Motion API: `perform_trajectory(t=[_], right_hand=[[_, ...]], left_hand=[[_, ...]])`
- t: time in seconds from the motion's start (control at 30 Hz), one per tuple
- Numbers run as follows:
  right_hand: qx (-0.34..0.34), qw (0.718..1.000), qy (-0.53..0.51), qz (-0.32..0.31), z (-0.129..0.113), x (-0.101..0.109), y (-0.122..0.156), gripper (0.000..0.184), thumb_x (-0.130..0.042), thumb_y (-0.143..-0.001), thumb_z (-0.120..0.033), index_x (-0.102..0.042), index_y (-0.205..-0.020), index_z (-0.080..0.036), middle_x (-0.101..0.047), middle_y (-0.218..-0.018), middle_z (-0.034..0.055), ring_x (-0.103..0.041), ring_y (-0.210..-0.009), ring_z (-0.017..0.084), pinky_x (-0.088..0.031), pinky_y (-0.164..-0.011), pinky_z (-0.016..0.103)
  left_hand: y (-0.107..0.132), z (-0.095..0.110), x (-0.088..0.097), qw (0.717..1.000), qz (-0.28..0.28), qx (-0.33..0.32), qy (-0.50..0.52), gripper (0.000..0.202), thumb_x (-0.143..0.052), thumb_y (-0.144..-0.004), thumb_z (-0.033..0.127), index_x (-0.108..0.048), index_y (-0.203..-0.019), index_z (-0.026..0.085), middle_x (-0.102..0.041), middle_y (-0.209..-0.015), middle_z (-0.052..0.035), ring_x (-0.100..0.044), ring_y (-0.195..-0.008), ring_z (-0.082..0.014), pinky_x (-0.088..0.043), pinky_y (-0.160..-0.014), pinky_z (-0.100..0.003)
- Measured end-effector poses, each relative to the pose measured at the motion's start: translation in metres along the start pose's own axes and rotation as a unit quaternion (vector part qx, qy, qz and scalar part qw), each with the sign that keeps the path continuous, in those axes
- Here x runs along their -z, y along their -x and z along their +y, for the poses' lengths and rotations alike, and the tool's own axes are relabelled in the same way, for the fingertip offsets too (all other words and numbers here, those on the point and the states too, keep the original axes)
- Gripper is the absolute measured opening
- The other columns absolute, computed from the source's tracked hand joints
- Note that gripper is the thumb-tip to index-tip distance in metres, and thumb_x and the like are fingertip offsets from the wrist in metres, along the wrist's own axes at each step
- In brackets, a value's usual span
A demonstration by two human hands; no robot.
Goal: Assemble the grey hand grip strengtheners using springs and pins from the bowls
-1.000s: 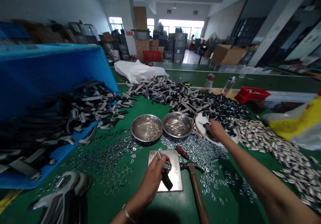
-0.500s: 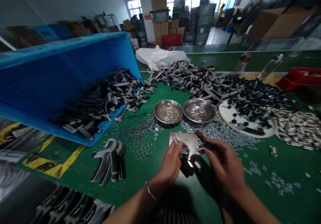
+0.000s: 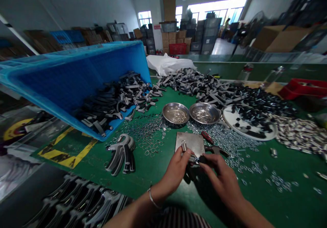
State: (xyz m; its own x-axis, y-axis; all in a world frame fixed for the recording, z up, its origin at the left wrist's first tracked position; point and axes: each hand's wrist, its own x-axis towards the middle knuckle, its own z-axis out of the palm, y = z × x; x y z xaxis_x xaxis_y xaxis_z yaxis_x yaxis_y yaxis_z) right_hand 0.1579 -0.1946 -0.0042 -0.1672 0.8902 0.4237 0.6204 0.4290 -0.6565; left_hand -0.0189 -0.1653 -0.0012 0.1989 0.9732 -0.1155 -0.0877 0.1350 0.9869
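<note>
My left hand (image 3: 176, 171) is closed around a small part with a black handle and a metal spring (image 3: 184, 146) sticking up from it. My right hand (image 3: 221, 178) pinches a small black-headed screw at that part (image 3: 195, 160), right beside the left fingers. Both hands meet over the near edge of a square steel plate (image 3: 191, 141) lying on the green table (image 3: 153, 173). A hammer head (image 3: 216, 150) and a red-handled tool (image 3: 207, 137) lie just right of the plate. Loose washers (image 3: 150, 137) are scattered around it.
Two steel bowls (image 3: 176, 112) (image 3: 204, 112) and a white plate (image 3: 249, 125) of black screws stand beyond the steel plate. A tipped blue bin (image 3: 63, 74) spills black handles on the left. Finished grippers (image 3: 122, 153) lie near left. Silver sleeves (image 3: 298, 134) heap at the right.
My right hand came back from the white plate with a small piece and now meets the left hand at the held part. The camera has swung left and down.
</note>
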Motion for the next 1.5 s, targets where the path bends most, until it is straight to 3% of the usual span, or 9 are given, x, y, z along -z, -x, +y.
perform_trajectory(t=[0.17,0.37,0.57,0.73,0.9,1.07,1.27,1.43,1.5], right_hand=[[0.084,0.993,-0.039,-0.071,0.007,0.002,-0.003,0.019,-0.055,-0.095,-0.022,-0.058,-0.114,-0.024,-0.071,-0.107,0.01,-0.07,-0.099,0.024,-0.059,-0.084,0.039],[-0.134,0.962,-0.238,-0.005,-0.009,-0.008,-0.004,0.011,-0.057,-0.096,-0.033,-0.049,-0.1,-0.026,-0.067,-0.081,0.0011,-0.069,-0.061,0.018,-0.06,-0.056,0.032],[-0.014,0.986,-0.163,-0.033,-0.004,-0.006,-0.009,0.016,-0.064,-0.09,-0.035,-0.057,-0.102,-0.026,-0.072,-0.096,0.008,-0.071,-0.089,0.025,-0.059,-0.079,0.04],[-0.29,0.84,-0.421,-0.18,-0.024,-0.011,-0.016,0.036,-0.042,-0.099,-0.056,-0.046,-0.085,-0.024,-0.058,-0.063,-0.0045,-0.045,-0.039,0.01,-0.041,-0.037,0.022],[-0.318,0.828,-0.41,-0.213,-0.025,-0.014,-0.012,0.04,-0.057,-0.091,-0.061,-0.051,-0.087,-0.022,-0.055,-0.059,-0.0072,-0.04,-0.038,0.005,-0.03,-0.035,0.015],[-0.382,0.613,-0.573,-0.387,-0.013,-0.02,-0.007,0.058,-0.022,-0.094,-0.076,-0.045,-0.077,-0.025,-0.035,-0.037,-0.0126,-0.015,-0.024,0.007,-0.019,-0.025,0.019],[-0.244,0.907,-0.278,-0.202,-0.015,-0.021,-0.007,0.047,-0.059,-0.085,-0.069,-0.055,-0.083,-0.021,-0.063,-0.067,0.001,-0.056,-0.053,0.013,-0.039,-0.045,0.021],[-0.346,0.742,-0.446,-0.361,-0.019,-0.032,-0.004,0.066,-0.006,-0.094,-0.074,-0.044,-0.072,-0.025,-0.038,-0.036,-0.009,-0.029,-0.024,0.011,-0.031,-0.032,0.023],[-0.341,0.746,-0.425,-0.383,-0.016,-0.032,-0.004,0.072,0.0,-0.093,-0.073,-0.047,-0.073,-0.023,-0.044,-0.039,-0.0064,-0.033,-0.025,0.012,-0.033,-0.033,0.024]], left_hand=[[0.005,0.01,0.003,0.996,0.014,-0.037,-0.077,0.029,-0.047,-0.098,0.045,-0.056,-0.095,0.018,-0.058,-0.087,-0.002,-0.053,-0.08,-0.0158,-0.044,-0.077,-0.027],[0.009,0.023,0.003,0.993,0.009,-0.076,-0.09,0.027,-0.043,-0.1,0.044,-0.053,-0.095,0.019,-0.056,-0.084,-0.0013,-0.053,-0.078,-0.0149,-0.043,-0.075,-0.026],[0.008,0.026,0.007,0.983,0.011,-0.101,-0.154,0.024,-0.042,-0.101,0.041,-0.052,-0.096,0.019,-0.057,-0.087,-0.0024,-0.054,-0.08,-0.0159,-0.043,-0.075,-0.028],[0.004,0.02,0.013,0.954,0.003,-0.165,-0.249,0.017,-0.044,-0.1,0.034,-0.052,-0.097,0.019,-0.057,-0.09,-0.0034,-0.053,-0.083,-0.017,-0.042,-0.079,-0.03],[0.0,0.018,0.02,0.944,-0.025,-0.192,-0.267,0.015,-0.042,-0.099,0.03,-0.052,-0.097,0.018,-0.057,-0.094,-0.0058,-0.053,-0.088,-0.0184,-0.043,-0.083,-0.031],[0.001,0.016,0.028,0.948,-0.08,-0.17,-0.258,0.018,-0.043,-0.099,0.033,-0.054,-0.098,0.019,-0.059,-0.093,-0.005,-0.054,-0.086,-0.0179,-0.044,-0.083,-0.031],[0.005,0.006,0.028,0.967,-0.056,-0.1,-0.226,0.023,-0.044,-0.099,0.039,-0.055,-0.098,0.019,-0.061,-0.092,-0.0032,-0.054,-0.083,-0.0169,-0.043,-0.078,-0.029],[0.004,0.008,0.031,0.955,-0.072,-0.141,-0.253,0.019,-0.045,-0.098,0.035,-0.055,-0.096,0.019,-0.059,-0.091,-0.0029,-0.052,-0.083,-0.0164,-0.042,-0.079,-0.028],[0.001,0.004,0.034,0.959,-0.065,-0.123,-0.246,0.02,-0.046,-0.098,0.036,-0.055,-0.093,0.019,-0.058,-0.088,-0.0021,-0.051,-0.08,-0.0161,-0.041,-0.077,-0.028]])
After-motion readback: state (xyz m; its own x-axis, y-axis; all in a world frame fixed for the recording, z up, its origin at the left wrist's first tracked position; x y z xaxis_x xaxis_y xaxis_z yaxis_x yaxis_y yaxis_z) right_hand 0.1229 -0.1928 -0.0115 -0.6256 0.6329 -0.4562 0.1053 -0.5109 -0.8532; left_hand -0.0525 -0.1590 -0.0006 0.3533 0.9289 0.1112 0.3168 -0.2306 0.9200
